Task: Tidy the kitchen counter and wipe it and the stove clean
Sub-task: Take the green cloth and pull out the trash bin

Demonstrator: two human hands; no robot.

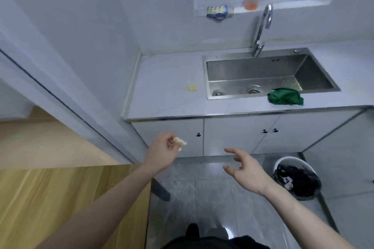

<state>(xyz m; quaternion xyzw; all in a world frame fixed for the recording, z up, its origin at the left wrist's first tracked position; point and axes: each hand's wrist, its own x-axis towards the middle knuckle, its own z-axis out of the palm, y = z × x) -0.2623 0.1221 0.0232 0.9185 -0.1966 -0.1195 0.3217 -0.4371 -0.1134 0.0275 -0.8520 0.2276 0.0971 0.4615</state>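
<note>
Left hand (163, 150) is raised before the cabinet, fingers curled, pinching a pale scrap (180, 143). Right hand (245, 170) reaches forward, palm turned left, fingers spread and holding nothing. 1 green cloth (285, 97) lies on the counter (162, 85) at the sink's (263, 70) front rim.

- A pale grey-white stone-look kitchen counter (166, 79) with a metal front edge runs along the wall above white cabinet doors.
- A rectangular stainless-steel sink (251, 70) is set into the counter; it serves as the landmark here.
- A small pale yellow scrap (192, 88) lies flat on the counter just left of the sink, apart from its rim.
- A crumpled dark green cloth (285, 97) lies at the sink's front right corner, partly over the front rim, partly on the counter.
- A curved chrome tap (262, 30) stands behind the sink, at its back edge.
</note>
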